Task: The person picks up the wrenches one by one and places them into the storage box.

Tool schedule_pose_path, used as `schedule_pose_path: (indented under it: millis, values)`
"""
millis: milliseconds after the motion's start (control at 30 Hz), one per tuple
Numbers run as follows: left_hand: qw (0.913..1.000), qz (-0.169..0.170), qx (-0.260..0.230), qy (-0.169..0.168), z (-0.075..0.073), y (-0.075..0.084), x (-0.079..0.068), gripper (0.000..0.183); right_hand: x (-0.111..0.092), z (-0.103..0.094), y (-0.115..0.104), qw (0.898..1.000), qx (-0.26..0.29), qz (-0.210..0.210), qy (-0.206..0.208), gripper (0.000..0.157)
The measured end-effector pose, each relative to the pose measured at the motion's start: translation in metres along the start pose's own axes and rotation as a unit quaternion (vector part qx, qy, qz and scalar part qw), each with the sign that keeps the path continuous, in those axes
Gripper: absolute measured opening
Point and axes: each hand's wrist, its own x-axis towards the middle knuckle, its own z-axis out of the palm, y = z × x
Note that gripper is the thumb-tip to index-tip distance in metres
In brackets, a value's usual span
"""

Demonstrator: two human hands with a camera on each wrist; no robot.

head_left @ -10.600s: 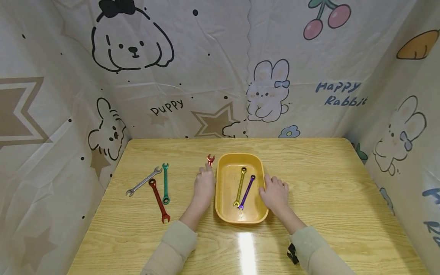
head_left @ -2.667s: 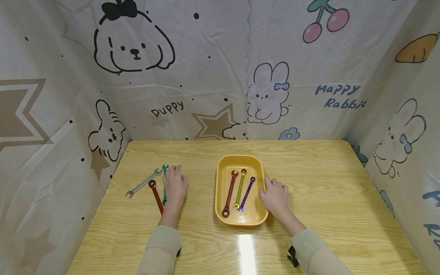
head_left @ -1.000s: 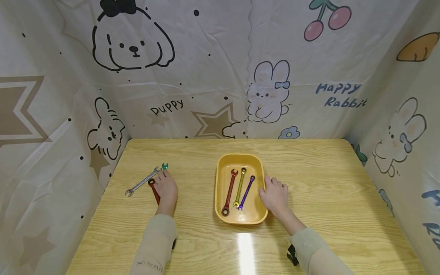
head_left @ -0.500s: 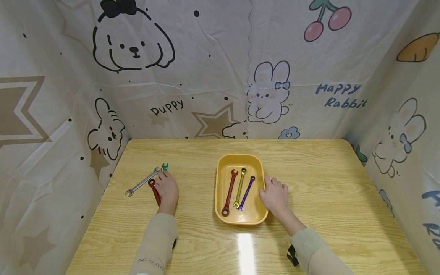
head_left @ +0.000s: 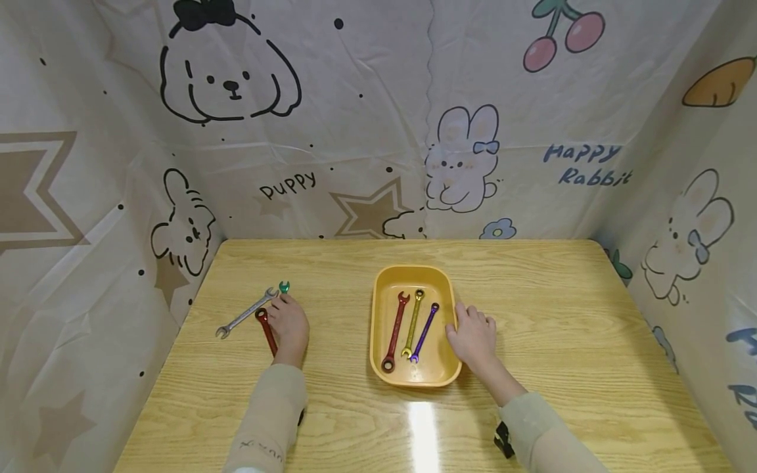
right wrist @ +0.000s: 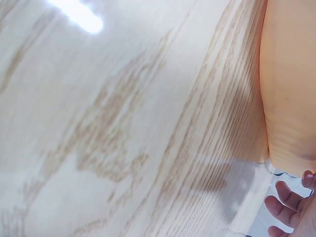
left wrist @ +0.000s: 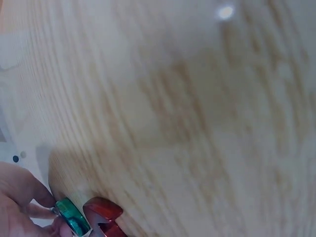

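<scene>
Three wrenches (head_left: 412, 325) lie in the tray (head_left: 416, 380), three others (head_left: 244, 316) toward the tabletop's (head_left: 544, 315) left edge. The left hand (head_left: 289, 326) pinches the green wrench (head_left: 284, 288); the right hand (head_left: 475, 334), fingers relaxed, touches the tray.

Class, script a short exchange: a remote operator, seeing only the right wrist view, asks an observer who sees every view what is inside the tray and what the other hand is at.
Operator: My right wrist view shows the right hand beside the outer wall of the tray. What lies inside?
Observer: Three wrenches lie in it: a red wrench, a yellow wrench and a purple wrench.
Operator: And the left hand, which I can't see?
Observer: In the head view, the left hand is left of the tray, at the green wrench.
</scene>
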Motion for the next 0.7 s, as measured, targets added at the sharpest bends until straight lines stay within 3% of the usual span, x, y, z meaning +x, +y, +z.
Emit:
schedule_pose_path:
  millis: [700]
  values:
    - [0.9997,-0.021,-0.009,0.009,0.0029,0.0020,0.0038,0.036,0.0007,0.0011,0.0011,1.000,0.000,0.001,0.000,0.039]
